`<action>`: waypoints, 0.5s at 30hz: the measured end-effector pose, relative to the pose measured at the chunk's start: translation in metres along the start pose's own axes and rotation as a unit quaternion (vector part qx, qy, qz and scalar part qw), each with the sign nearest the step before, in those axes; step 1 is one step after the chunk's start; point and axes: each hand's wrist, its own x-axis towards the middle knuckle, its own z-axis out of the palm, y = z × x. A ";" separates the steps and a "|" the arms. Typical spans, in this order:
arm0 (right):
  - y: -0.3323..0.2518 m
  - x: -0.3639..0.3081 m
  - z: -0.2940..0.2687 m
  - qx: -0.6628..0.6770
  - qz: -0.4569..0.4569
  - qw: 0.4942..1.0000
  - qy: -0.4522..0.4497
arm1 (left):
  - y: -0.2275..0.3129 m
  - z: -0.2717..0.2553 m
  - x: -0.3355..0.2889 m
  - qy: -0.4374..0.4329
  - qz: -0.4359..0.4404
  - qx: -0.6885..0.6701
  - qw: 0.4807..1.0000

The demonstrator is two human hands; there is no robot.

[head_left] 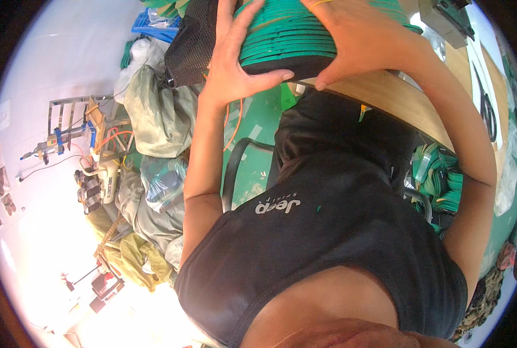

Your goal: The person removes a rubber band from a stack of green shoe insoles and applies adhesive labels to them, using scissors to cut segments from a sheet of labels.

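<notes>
Hands (235,64) (357,46) around green stack (287,35)

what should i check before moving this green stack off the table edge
1. Left hand flat against the side of the green stack: ok.
2. Right hand on the opposite side, thumb under the lower edge: ok.
3. Layers lined up evenly in the stack: ok as far as visible; the top is out of view.
4. Stack supported by the wooden table: cannot tell, as it sits at the edge.
5. Scissors lying away from the hands: ok.
6. Floor beside the chair free: not ok, filled bags are piled on the left.
</notes>
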 end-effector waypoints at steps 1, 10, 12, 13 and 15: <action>-0.001 0.004 0.001 0.001 0.007 1.000 -0.023 | -0.002 0.001 -0.004 0.011 -0.002 -0.023 1.000; 0.003 0.008 0.010 0.067 0.007 0.997 -0.032 | 0.006 -0.002 -0.001 0.024 -0.011 -0.300 0.954; -0.003 0.000 -0.001 0.119 -0.019 0.993 -0.010 | -0.007 -0.012 0.005 0.022 -0.033 -0.357 0.933; -0.009 -0.002 -0.010 0.144 -0.036 0.989 0.003 | -0.013 -0.018 0.005 0.084 -0.102 -0.422 0.897; -0.038 -0.011 -0.037 0.208 -0.062 0.976 0.009 | -0.017 -0.031 0.017 0.104 -0.118 -0.352 0.923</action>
